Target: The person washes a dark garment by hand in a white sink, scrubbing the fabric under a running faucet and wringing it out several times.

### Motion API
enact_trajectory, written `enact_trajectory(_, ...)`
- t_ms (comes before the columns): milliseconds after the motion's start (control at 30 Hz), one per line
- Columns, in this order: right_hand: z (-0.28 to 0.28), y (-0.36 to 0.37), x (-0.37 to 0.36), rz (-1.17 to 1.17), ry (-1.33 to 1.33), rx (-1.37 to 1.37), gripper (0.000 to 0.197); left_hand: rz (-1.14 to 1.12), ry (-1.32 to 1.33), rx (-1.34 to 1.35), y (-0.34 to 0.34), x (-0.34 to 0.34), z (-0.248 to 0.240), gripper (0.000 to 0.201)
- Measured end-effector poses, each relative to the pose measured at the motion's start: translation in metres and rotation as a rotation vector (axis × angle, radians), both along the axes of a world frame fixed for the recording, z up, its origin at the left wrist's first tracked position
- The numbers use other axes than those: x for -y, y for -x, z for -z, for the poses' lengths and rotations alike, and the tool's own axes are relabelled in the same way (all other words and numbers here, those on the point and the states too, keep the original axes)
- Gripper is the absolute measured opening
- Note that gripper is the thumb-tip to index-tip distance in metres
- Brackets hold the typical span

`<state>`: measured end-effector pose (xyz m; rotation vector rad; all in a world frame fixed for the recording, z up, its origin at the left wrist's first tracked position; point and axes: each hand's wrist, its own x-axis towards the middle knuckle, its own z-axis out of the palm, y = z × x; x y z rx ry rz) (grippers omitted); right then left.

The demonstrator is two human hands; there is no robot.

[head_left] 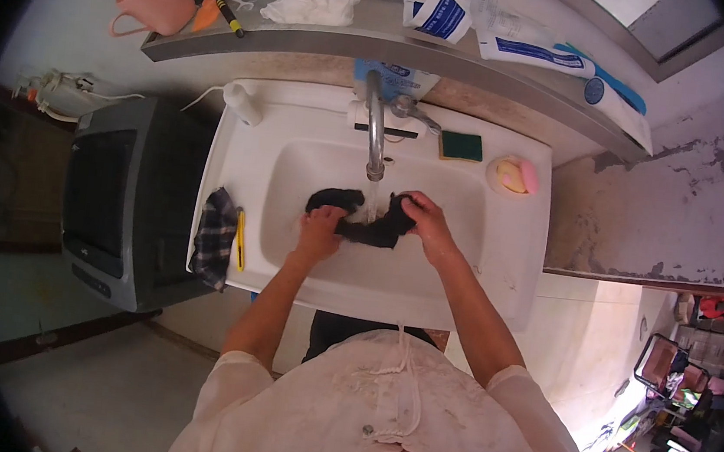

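Observation:
Inside the white sink point(289, 254), a black sock point(379, 230) stretches between my two hands under the tap point(375, 131). A thin stream of water runs down onto it. My right hand point(427, 224) is closed round its raised right end. At the other end, my left hand point(321, 229) has its fingers curled over the dark cloth. Another dark piece of cloth point(332, 198), which looks like a second sock, lies just beyond my left fingers; whether the two pieces join is hidden by the hand.
A checked cloth point(215, 238) and a yellow-handled tool point(240, 240) lie on the left rim. Behind the basin are a white bottle point(243, 103), a sponge point(461, 146) and a soap dish point(513, 177). A metal shelf point(310, 44) overhangs the back. A dark washing machine point(133, 204) stands left.

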<state>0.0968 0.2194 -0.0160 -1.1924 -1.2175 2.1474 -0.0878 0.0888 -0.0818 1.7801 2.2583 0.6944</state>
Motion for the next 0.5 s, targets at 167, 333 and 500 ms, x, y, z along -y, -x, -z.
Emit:
enact_trajectory(167,-0.020,0.014,0.008,0.063,0.061,-0.235,0.037,0.158,0.106,0.528,-0.027,-0.013,0.011,0.024)
enact_trajectory(333,0.020,-0.024,-0.009,-0.065,0.100,0.198,0.064,0.034,0.211,1.246,-0.059,-0.031,-0.001,0.009)
enact_trajectory(500,0.031,-0.021,0.029,-0.094,0.433,-0.086,0.041,0.025,0.075,1.272,-0.070,-0.030,-0.034,0.009)
